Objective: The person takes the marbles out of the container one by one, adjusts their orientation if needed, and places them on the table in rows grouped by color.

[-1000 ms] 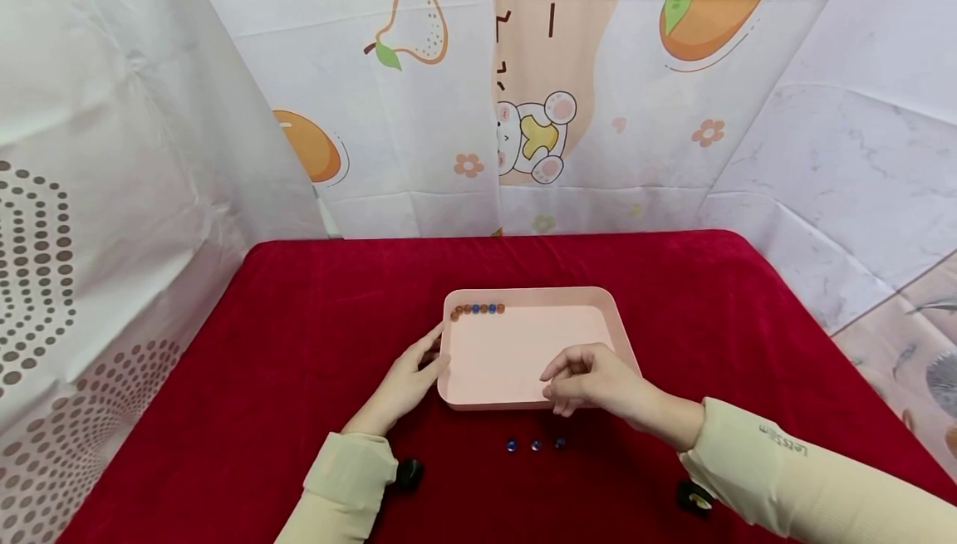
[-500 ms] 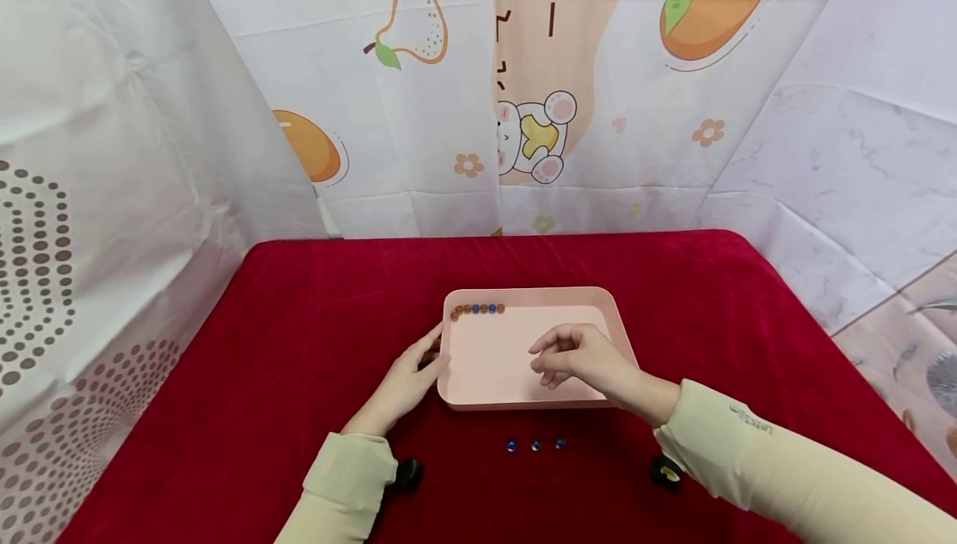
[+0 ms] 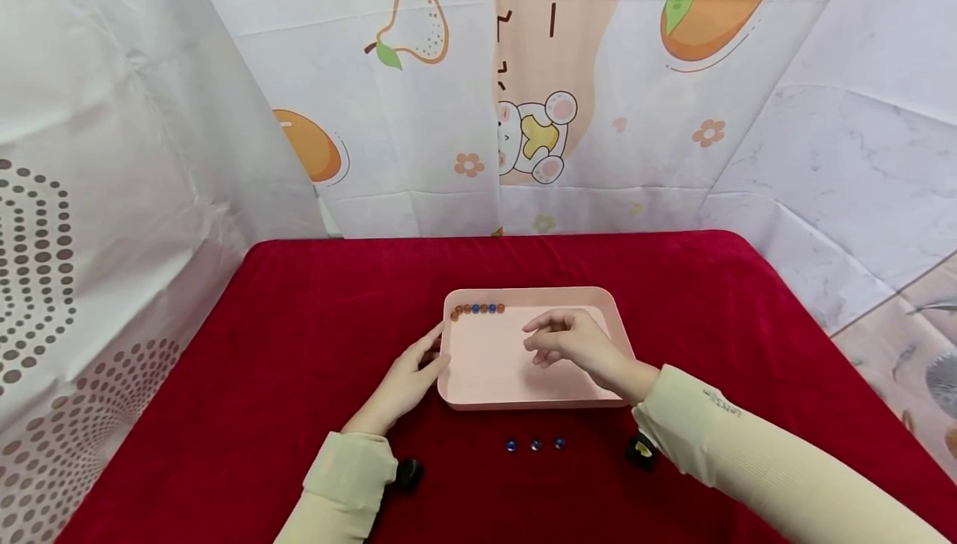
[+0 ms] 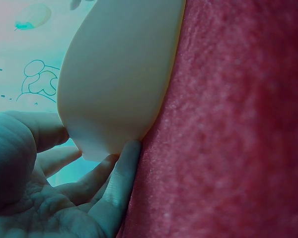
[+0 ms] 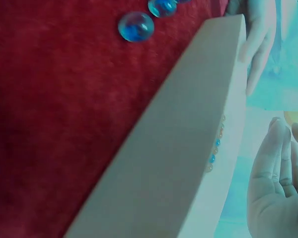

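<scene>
A shallow pink tray [image 3: 489, 374] lies on the table. My left hand [image 3: 406, 378] holds its left side, thumb at the rim; the left wrist view shows the fingers [image 4: 126, 171] against the outer wall. My right hand [image 3: 571, 345] hovers over the tray's right half. Its thumb and fingers are bent toward each other, and whether anything sits between the tips is hidden. A bent row of orange and blue glass marbles [image 3: 483, 309] lies in the tray's far left corner. Three blue glass marbles [image 3: 536, 444] lie outside, before the front wall.
A red velvet cloth [image 3: 321, 303] covers the table. Printed white curtains [image 3: 419, 137] hang behind and at both sides. Below each wrist shows a small black device [image 3: 408, 474]. The tray's raised walls stand between the outside marbles and the inner floor.
My right hand has moved from above the tray's front edge inward, to the far left, over the tray floor. The left hand, the tray and the visible marbles stay in place.
</scene>
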Demonstrator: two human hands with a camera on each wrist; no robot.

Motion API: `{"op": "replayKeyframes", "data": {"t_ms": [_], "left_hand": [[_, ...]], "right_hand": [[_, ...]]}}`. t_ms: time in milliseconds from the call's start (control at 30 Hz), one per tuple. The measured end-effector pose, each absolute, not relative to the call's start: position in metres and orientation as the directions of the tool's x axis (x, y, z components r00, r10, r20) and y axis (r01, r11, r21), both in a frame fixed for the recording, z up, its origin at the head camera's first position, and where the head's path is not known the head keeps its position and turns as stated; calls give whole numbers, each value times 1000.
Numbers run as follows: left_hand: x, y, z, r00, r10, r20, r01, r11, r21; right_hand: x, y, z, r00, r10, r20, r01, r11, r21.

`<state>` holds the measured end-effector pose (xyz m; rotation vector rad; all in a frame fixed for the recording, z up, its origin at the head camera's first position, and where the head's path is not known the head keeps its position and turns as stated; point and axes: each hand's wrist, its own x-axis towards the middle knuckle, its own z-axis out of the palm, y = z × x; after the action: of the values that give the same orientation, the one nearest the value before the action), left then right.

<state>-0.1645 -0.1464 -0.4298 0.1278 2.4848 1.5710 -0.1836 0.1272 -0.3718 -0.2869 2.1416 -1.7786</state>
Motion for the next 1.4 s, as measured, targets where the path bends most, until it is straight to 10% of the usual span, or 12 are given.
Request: {"op": "replayKeyframes", "data": {"t_ms": [1400], "left_hand": [[-166,-147,-433,-976,178,-125,-40,418,908]], "right_hand": [[-253,102,-371,-918,-319,-238,191,170,-967]]}}
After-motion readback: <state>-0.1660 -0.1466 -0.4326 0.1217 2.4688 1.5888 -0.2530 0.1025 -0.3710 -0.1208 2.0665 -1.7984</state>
